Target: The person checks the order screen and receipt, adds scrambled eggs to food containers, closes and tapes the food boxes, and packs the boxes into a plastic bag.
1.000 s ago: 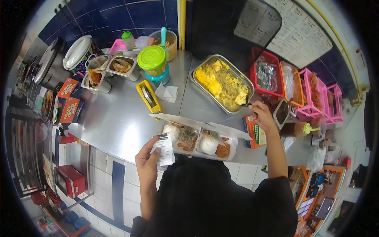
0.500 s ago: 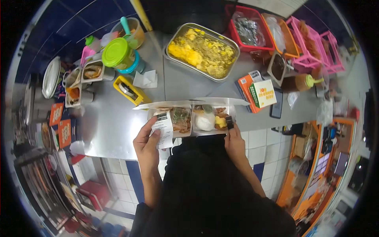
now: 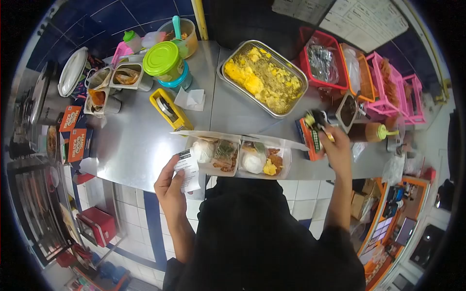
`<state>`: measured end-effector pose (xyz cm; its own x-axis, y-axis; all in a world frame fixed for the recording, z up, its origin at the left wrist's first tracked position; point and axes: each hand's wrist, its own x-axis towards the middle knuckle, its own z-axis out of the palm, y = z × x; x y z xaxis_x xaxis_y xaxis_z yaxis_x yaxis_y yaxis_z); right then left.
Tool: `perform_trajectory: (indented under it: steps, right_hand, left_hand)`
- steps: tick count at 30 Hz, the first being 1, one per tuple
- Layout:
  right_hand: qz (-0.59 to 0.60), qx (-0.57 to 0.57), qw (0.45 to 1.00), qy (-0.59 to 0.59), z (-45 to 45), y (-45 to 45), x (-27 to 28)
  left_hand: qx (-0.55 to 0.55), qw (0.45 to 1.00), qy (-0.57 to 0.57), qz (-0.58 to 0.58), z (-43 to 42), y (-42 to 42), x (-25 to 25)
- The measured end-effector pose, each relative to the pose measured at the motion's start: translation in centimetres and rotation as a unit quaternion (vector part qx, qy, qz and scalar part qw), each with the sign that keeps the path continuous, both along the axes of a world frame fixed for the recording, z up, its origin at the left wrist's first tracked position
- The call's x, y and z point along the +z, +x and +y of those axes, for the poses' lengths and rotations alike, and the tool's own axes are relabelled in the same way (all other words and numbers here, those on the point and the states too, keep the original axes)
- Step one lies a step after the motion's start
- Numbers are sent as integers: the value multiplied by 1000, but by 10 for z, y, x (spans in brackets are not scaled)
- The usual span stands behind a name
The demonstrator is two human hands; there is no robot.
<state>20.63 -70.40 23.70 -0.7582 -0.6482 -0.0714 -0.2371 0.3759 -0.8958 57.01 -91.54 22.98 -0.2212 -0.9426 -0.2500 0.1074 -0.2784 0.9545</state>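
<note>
The left hand's [image 3: 171, 186] fingers pinch a white printed paper slip [image 3: 190, 170]; the right hand's [image 3: 336, 140] grip a black utensil [image 3: 315, 119].

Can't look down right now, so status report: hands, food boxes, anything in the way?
Left hand holding printed slip. Right hand gripping dark utensil, off the food boxes. Boxes open, filled; utensil over orange carton.

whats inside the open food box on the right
The right box holds a white mound, yellow egg and reddish-brown pieces, with a small packet behind. The food hides what lies underneath.
</note>
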Motion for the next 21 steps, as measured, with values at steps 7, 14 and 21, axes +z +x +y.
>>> perform_trajectory:
  steps: [7,14,21]
  right_hand:
    - [360,328,866,116,-162,-105,-126]
    - [328,457,808,176,-139,-91,-88]
    - [-150,223,939,213,-144,-69,-95]
  left_hand:
    - [66,998,8,-21,14,8,5]
    - [95,992,79,-39,23,6,7]
    - [91,994,47,-48,13,-14,1]
